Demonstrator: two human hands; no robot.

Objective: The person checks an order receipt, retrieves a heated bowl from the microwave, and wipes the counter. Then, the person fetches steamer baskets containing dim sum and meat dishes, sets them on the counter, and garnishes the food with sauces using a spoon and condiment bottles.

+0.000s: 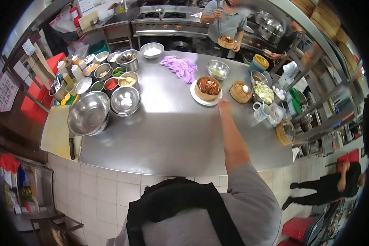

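Note:
My right arm reaches forward over the steel table. At its end, my right hand is closed at the near right rim of a white plate, fingers pinched against the edge. On that plate stands a round bamboo steamer basket filled with dark glazed food and red strips on top. Just right of the hand sits a lidded bamboo steamer with a white egg on it. My left hand is out of view.
Left are nested steel bowls, ingredient bowls, a cutting board and a knife. A purple cloth and steel bowl lie farther back. Across the table a person holds another filled steamer. Cabbage is right.

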